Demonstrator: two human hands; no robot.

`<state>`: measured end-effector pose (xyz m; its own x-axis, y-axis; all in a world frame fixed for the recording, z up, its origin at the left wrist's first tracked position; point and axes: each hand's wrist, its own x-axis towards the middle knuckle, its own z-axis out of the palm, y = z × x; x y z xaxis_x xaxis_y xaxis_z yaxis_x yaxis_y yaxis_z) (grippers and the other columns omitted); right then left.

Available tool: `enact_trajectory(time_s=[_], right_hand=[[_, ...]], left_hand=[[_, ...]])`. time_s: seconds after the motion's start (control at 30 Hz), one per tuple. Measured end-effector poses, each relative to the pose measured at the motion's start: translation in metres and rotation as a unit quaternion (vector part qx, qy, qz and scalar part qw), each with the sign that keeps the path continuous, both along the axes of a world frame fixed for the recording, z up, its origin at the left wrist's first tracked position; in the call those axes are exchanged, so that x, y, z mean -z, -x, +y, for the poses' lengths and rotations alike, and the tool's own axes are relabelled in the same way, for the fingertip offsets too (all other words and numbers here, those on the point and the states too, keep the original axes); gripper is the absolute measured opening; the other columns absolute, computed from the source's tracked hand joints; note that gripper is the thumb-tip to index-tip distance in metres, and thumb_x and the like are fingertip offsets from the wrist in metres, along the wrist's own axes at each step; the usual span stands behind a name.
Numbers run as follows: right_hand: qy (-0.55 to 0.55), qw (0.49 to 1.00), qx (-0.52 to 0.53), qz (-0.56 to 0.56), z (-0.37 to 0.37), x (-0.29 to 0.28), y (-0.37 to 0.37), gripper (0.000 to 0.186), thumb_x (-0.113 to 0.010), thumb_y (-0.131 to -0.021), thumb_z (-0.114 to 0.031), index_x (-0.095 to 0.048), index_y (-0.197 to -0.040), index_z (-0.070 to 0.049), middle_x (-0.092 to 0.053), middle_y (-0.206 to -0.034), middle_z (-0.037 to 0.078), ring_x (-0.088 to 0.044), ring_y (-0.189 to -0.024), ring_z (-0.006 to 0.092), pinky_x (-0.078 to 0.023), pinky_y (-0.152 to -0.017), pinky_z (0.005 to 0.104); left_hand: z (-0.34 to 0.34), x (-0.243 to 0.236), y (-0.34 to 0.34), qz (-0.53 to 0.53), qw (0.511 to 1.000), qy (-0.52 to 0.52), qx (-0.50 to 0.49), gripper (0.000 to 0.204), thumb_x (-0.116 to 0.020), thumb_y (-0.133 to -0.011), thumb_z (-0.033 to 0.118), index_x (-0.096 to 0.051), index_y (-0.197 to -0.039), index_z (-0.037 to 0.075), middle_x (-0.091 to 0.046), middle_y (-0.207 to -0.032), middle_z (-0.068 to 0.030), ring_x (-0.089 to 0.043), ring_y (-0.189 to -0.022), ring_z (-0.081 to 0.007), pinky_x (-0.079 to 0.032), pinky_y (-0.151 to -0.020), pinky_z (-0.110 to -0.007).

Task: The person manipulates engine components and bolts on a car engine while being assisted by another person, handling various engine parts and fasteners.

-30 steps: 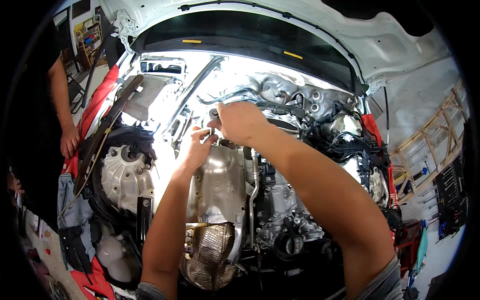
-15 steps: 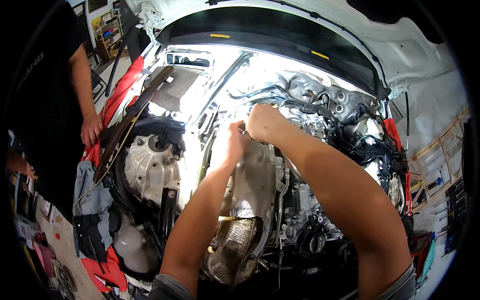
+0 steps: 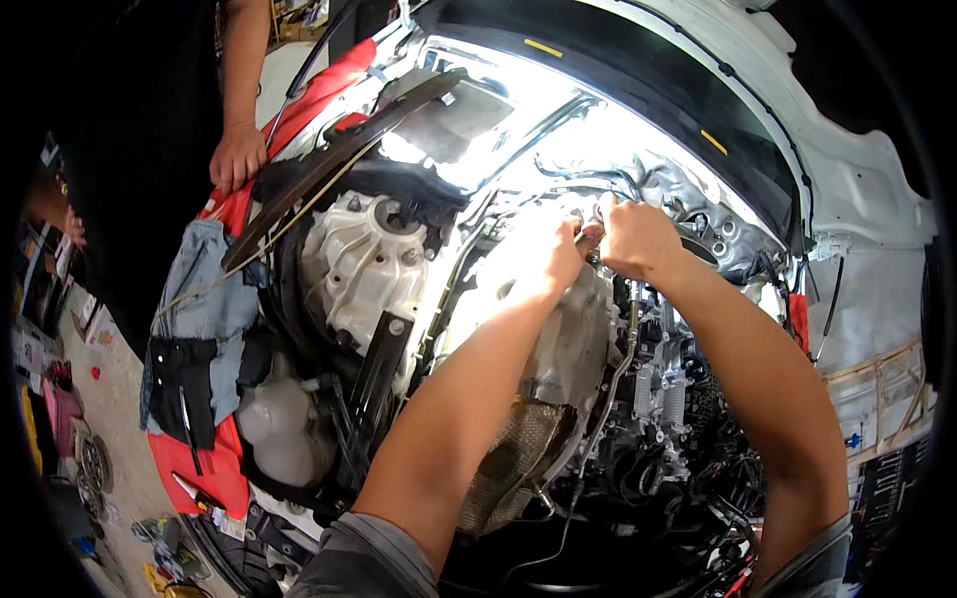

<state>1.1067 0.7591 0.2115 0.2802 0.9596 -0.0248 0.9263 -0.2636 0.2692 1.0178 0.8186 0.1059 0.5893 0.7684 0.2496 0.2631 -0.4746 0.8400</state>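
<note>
Both arms reach far into an open car engine bay. My left hand is closed at the far end of a metal heat shield, in strong glare. Close to its right, my right hand is curled with the knuckles up. Between the two hands shows a small reddish piece, too small to name; both hands seem to be on it, though their fingers are mostly hidden. A thin metal pipe runs along the shield's right side. Nearer me sits a crinkled foil-like shield, partly behind my left forearm.
The engine lies right of the shield. On the left are a cast strut tower, a black brace, a whitish reservoir and a long dark strip. Jeans hang over the fender. Another person's hand rests there.
The view has tilted and shifted, so the engine bay appears rotated. My hands stay close together at the shield's far end; the reddish piece now shows between them.
</note>
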Motion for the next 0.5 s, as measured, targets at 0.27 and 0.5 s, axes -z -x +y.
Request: enact_trajectory(time_s=[0.27, 0.5], right_hand=[[0.072, 0.997, -0.041, 0.004, 0.012, -0.01, -0.033, 0.051, -0.048, -0.092, -0.048, -0.06, -0.109, -0.001, -0.065, -0.102, 0.024, -0.062, -0.099, 0.0371, -0.047, -0.088, 0.0435], [-0.094, 0.985, -0.144, 0.021, -0.015, 0.015, -0.077, 0.056, -0.042, -0.093, -0.055, -0.059, -0.104, -0.003, -0.063, -0.097, 0.022, -0.058, -0.097, 0.0413, -0.045, -0.085, 0.0477]], left_hand=[[0.006, 0.01, -0.016, 0.045, 0.998, -0.036, -0.034, 0.028, -0.061, -0.085, 0.035, -0.07, -0.091, 0.009, -0.067, -0.082, -0.0161, -0.064, -0.082, -0.0329, -0.048, -0.078, -0.043], [0.001, 0.009, -0.023, 0.009, 0.998, 0.058, 0.037, 0.032, -0.062, -0.086, 0.033, -0.064, -0.102, 0.006, -0.065, -0.091, -0.0189, -0.063, -0.088, -0.0336, -0.047, -0.08, -0.044]])
